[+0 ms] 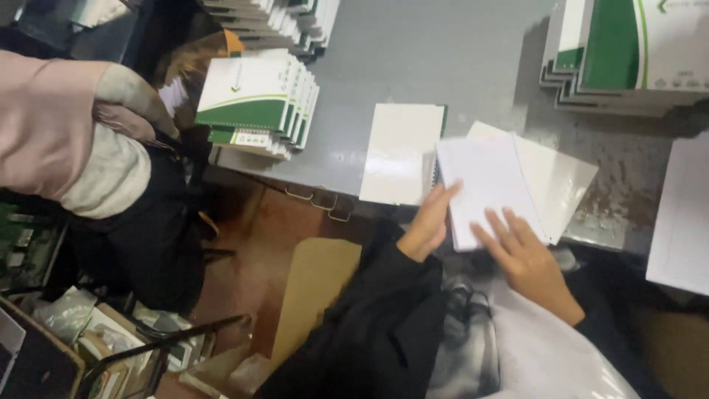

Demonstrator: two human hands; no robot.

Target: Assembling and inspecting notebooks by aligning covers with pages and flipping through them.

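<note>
white paper block (487, 188) held flat on grey desk (413, 66), left hand (428, 222) grip spread along its edge, right hand (521, 255) grip spread on top, green-and-white notebook stack (255, 103) well apart

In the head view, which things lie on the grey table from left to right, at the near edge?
Stack of green-and-white notebooks → white sheet → left hand → white paper block → right hand → white paper at the right edge.
</note>
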